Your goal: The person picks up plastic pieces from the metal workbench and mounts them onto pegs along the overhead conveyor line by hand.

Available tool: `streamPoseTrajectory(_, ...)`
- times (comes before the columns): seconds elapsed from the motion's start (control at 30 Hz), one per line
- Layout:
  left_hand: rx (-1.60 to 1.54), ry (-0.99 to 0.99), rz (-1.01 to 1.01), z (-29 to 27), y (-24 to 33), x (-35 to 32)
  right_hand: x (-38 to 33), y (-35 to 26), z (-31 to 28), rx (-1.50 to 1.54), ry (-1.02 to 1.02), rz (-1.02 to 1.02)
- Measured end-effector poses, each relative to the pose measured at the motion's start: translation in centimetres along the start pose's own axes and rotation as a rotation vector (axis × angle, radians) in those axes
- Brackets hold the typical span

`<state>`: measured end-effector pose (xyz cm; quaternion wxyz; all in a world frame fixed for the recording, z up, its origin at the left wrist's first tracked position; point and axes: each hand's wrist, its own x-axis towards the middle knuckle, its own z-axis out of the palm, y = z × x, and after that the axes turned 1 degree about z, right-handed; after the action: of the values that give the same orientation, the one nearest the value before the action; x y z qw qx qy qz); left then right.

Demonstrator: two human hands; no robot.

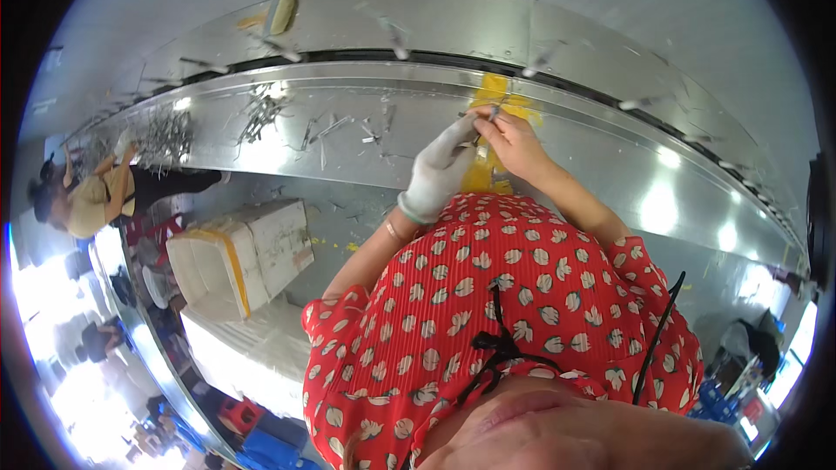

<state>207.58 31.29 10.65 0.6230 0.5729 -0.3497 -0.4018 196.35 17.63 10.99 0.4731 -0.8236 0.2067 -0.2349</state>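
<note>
My left hand (435, 172), in a white knit glove, is closed with its fingertips meeting those of my bare right hand (515, 146) above the metal bench (348, 155). Between the right thumb and fingers sits a small grey piece (494, 111), too small to name. What the gloved fingers pinch is mostly hidden. Yellow tape (495, 84) crosses the bench beneath both hands. To their left lie scattered thin dark and grey strips (329, 129), with a denser bunch (261, 113) farther left.
Beyond the bench runs a dark slotted track (435, 58) with several small blurred parts (544, 58) along it. A pale block (282, 13) lies on the far panel. White foam boxes (222, 270) stand at lower left. Another person (91, 200) works at the far left beside heaped strips (165, 135).
</note>
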Motion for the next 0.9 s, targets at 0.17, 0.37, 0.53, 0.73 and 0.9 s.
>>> streamPoseTrajectory(0.17,0.569,0.551,-0.197,-11.1,-5.2,0.9,2.2,-1.1,-0.8,0.24,-0.117,0.33)
streamPoseTrajectory(0.37,1.203,0.473,-0.434,-11.9,-11.7,6.0,3.4,-4.9,-1.1,0.041,-0.424,0.058)
streamPoseTrajectory(0.53,1.331,0.604,-0.038,-13.9,-8.7,6.7,8.4,-9.9,-5.2,-0.04,-0.432,-0.137)
streamPoseTrajectory(0.73,1.039,0.679,0.049,-12.4,-4.2,6.2,22.9,-10.4,-2.2,-0.339,-0.297,-0.457)
streamPoseTrajectory(0.9,-0.435,0.456,-0.142,-10.5,0.2,4.6,27.7,-5.2,-0.4,-0.619,-0.414,-0.323)
